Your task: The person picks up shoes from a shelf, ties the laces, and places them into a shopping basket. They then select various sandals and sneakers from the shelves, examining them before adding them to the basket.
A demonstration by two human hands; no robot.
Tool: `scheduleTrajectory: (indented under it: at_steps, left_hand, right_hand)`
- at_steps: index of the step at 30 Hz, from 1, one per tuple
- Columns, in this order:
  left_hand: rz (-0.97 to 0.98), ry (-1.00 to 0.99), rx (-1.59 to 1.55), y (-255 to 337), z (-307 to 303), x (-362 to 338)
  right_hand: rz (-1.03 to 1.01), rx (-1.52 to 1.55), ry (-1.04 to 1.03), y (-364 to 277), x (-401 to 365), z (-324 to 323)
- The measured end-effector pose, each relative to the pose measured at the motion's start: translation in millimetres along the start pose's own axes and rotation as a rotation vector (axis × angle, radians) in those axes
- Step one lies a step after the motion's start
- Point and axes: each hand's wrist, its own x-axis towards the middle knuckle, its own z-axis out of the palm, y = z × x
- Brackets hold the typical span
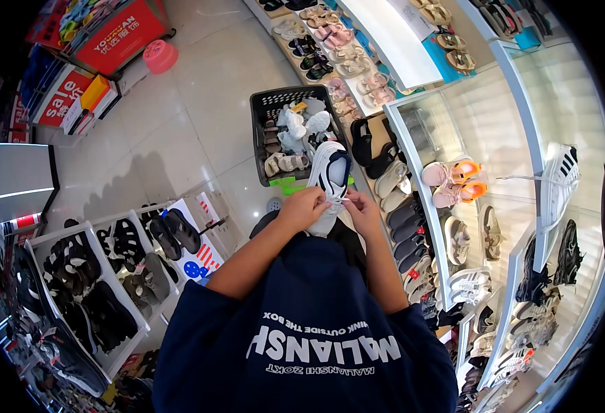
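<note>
Closest to the camera, a navy T-shirt with white lettering fills the bottom of the view, and two bare forearms reach forward from it. Just past the chest, the left hand and right hand meet, almost touching, both with fingers curled and pinching the near end of a white sneaker. The sneaker is held up in the air with its dark opening showing; whether the fingertips grip laces or the tongue is too small to tell.

Beyond the sneaker, a dark plastic basket stands on the pale tiled floor, filled with light-coloured shoes. To the left, low white racks hold dark sandals. To the right, glass shelves carry rows of shoes, among them pink-and-orange sandals. Farthest off, a pink stool sits near red sale signs.
</note>
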Motion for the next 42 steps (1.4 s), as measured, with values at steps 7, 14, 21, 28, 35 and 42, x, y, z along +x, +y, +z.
scheduleTrajectory:
  at_steps: [7, 14, 21, 28, 35, 42]
  left_hand:
    - [-0.022, 0.097, 0.079, 7, -2, -5]
    - [-0.041, 0.144, 0.259, 5, -15, -1]
    - [-0.045, 0.215, 0.033, 13, -14, -16]
    - [0.138, 0.301, -0.197, 14, -12, 1]
    - [-0.021, 0.258, -0.533, 13, -6, -2]
    - [-0.188, 0.206, -0.895, -10, -7, -3]
  right_hand:
    - [-0.256, -0.738, 0.261, -62, -7, -7]
    - [-0.354, -0.939, 0.339, -65, -4, -14]
    - [0.02, -0.182, 0.43, -92, 9, -39]
    - [-0.269, -0.213, 0.126, -81, 2, 13]
    - [-0.041, 0.044, 0.172, -36, 6, 24]
    - [0.227, 0.053, 0.19, -32, 5, 21]
